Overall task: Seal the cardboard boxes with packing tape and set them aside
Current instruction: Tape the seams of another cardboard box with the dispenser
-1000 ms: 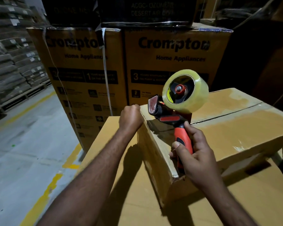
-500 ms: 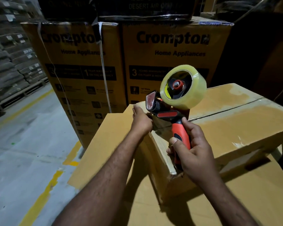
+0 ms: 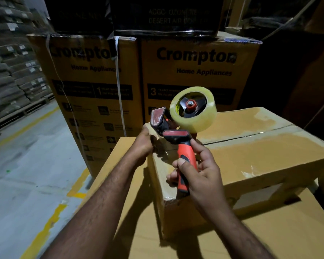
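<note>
Atop lower carton (image 3: pixel 269 230), box (image 3: pixel 251 159): 3 o'clock of centre.
Left hand (image 3: pixel 143 142): curled over box's 9 o'clock corner.
Right hand (image 3: pixel 202 174): clamps tape gun (image 3: pixel 187 154) handle.
Tip: pull flat along seam toward 3 o'clock.

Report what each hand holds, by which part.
The right hand grips the tape dispenser by its orange handle; the left hand grips the box at its top edge.

One wide-angle head-worn camera looks forward and down, close over the cardboard box (image 3: pixel 260 161), toward stacked Crompton cartons (image 3: pixel 195 75) behind.
</note>
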A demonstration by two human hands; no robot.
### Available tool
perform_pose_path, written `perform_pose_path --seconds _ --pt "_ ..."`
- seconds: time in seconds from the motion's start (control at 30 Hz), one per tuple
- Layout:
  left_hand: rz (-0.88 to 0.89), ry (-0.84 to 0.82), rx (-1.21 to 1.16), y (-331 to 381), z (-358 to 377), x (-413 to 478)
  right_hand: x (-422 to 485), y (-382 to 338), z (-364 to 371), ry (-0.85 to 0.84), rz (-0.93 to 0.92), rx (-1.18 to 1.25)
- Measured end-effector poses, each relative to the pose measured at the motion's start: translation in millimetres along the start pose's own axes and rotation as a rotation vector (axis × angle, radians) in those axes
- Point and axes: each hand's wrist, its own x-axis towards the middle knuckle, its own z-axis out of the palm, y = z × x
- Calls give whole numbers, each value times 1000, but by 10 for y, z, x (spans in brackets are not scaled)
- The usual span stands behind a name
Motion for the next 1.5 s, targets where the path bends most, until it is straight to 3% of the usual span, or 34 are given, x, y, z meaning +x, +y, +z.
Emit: perform_pose_path --seconds 0.2,0.57,0.63,0.67,0.73,0.8,0.83,0.93,1.0,1.1,1.37,1.5 --pt "-80 44 115 44 -511 -7 33 -164 -204 3 -29 40" --pt "-123 -145 222 274 -1185 121 -122 -307 -580 116 -58 33" --pt "-144 -140 447 434 -1138 147 -170 -318 -638 129 -65 6" --pt "-110 -97 683 524 -1058 172 -187 -322 -666 141 -68 -10" --pt "62 73 1068 734 -767 176 -206 -333 -703 174 -70 -38" --pt "210 85 858 954 -349 51 -219 -342 -726 203 -75 -63" --pt "213 -3 647 1047 -148 -33 -226 -344 -736 214 -82 -78" --pt "-36 -355 82 1218 330 -256 -254 -333 -774 247 -93 -136" --pt "-157 -491 -132 1283 498 -324 -277 -312 -788 269 -87 -200" --pt "-250 -571 -255 1309 644 -315 -317 -272 -799 295 -73 -316" --pt "-470 -577 -486 1422 1125 -288 -442 -409 -1015 335 -160 -726" --pt "-496 -648 -444 1553 1535 -232 -590 -629 -1231 392 -237 -891"
